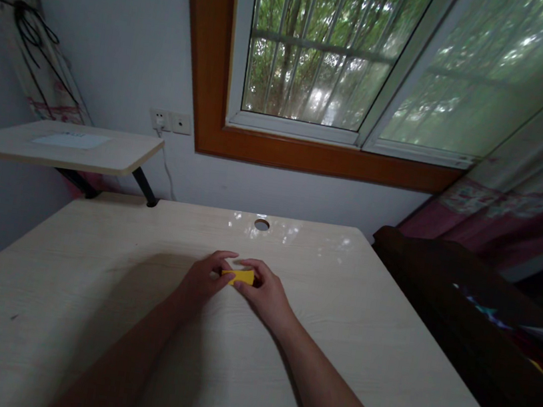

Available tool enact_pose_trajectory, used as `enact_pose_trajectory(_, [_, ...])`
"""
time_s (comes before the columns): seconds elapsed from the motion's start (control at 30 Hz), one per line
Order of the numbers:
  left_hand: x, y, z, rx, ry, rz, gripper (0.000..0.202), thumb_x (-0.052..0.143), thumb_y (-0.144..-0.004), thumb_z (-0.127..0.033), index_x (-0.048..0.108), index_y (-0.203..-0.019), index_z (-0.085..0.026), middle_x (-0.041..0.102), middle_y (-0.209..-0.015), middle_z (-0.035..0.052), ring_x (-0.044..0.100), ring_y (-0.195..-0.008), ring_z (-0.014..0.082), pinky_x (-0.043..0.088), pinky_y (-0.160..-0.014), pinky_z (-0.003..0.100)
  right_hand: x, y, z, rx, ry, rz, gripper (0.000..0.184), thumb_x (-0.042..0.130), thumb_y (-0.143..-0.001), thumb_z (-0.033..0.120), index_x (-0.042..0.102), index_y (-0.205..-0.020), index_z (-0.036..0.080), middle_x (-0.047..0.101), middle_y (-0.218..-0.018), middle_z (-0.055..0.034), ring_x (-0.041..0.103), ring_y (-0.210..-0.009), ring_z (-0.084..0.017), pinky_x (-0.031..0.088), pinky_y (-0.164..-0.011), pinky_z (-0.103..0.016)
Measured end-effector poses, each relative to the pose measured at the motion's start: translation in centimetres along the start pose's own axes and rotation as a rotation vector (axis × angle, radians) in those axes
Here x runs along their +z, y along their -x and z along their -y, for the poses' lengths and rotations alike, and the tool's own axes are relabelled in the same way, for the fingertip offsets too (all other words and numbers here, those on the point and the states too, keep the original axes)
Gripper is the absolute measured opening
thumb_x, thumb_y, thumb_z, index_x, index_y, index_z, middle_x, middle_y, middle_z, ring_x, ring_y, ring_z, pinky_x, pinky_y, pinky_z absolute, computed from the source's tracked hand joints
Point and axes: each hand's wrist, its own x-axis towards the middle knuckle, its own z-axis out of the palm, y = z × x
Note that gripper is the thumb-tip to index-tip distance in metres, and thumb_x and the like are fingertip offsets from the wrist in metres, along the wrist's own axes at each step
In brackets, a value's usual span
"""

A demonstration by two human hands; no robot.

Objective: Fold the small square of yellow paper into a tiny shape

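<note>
A small flat yellow piece (pixel 243 276), perhaps paper or card, is held between my two hands over the middle of the desk (pixel 332 347). My left hand (pixel 203 279) pinches its left end with thumb and fingers. On the right end, my right hand (pixel 266 290) grips it the same way, thumb in front and fingers behind. Both thumbs come close together at the piece's lower edge. What the yellow piece is exactly, I cannot make out. Its back side is hidden by the fingers.
A raised shelf (pixel 142 148) with a white sheet (pixel 72 139) on it stands at the back left. A round cable hole (pixel 262 225) lies near the desk's back edge. Behind are a wall socket (pixel 160 120) and a window (pixel 322 56). Dark furniture (pixel 441 288) stands at the right.
</note>
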Motion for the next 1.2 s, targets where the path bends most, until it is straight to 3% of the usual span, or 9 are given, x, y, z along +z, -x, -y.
enact_pose_trajectory(0.27, [-0.1,-0.4,0.4,-0.053,0.004,-0.045,0.039,0.062,-0.081,-0.025,0.059,-0.119,-0.019,0.066,-0.078,-0.0007,0.062,-0.072,0.0139,0.049,-0.072,0.025,-0.1,-0.1,0.0,0.045,-0.078,-0.063,0.034,0.071,-0.073,0.023,0.062,-0.106,0.022,0.061,-0.071,0.0029,0.056,-0.066,-0.014,0.044,-0.062,-0.025])
enact_pose_trajectory(0.53, [-0.3,-0.7,0.7,-0.091,0.085,-0.109,0.039,0.064,-0.080,-0.027,0.059,-0.117,-0.018,0.063,-0.076,-0.0013,0.060,-0.070,0.0130,0.047,-0.069,0.024,-0.3,-0.4,0.3,0.059,-0.239,-0.209,0.036,0.074,-0.070,0.025,0.057,-0.101,0.021,0.068,-0.073,0.0005,0.060,-0.066,-0.015,0.046,-0.064,-0.027])
enact_pose_trajectory(0.77, [-0.7,-0.6,1.1,-0.096,0.116,-0.159,0.036,0.064,-0.081,-0.028,0.059,-0.115,-0.018,0.061,-0.075,-0.0021,0.057,-0.068,0.0118,0.045,-0.066,0.023,-1.2,-0.8,0.5,0.050,-0.222,-0.339,0.035,0.075,-0.072,0.030,0.057,-0.099,0.020,0.069,-0.078,-0.0017,0.061,-0.071,-0.016,0.047,-0.069,-0.029])
enact_pose_trajectory(0.87, [-0.5,-0.5,1.0,-0.090,0.137,-0.121,0.036,0.063,-0.082,-0.028,0.058,-0.116,-0.017,0.061,-0.076,-0.0015,0.058,-0.070,0.0123,0.046,-0.067,0.023,-1.1,-0.7,0.4,0.038,-0.219,-0.288,0.033,0.072,-0.076,0.032,0.057,-0.103,0.020,0.068,-0.081,-0.0016,0.061,-0.073,-0.015,0.047,-0.072,-0.029])
enact_pose_trajectory(1.03, [0.0,-0.3,0.6,-0.044,0.065,-0.046,0.036,0.062,-0.081,-0.025,0.058,-0.117,-0.018,0.064,-0.077,-0.0007,0.060,-0.072,0.0134,0.048,-0.071,0.025,-0.4,-0.2,0.0,-0.001,-0.176,-0.059,0.043,0.072,-0.075,0.027,0.057,-0.115,0.024,0.063,-0.082,0.0005,0.059,-0.073,-0.015,0.047,-0.067,-0.028])
enact_pose_trajectory(1.2, [0.1,-0.2,0.4,-0.034,0.026,-0.018,0.034,0.061,-0.081,-0.023,0.060,-0.115,-0.019,0.064,-0.078,-0.0003,0.061,-0.074,0.0138,0.048,-0.072,0.026,-0.4,0.0,-0.1,-0.001,-0.130,-0.021,0.043,0.070,-0.074,0.021,0.057,-0.115,0.025,0.054,-0.070,0.0051,0.051,-0.063,-0.012,0.041,-0.059,-0.025])
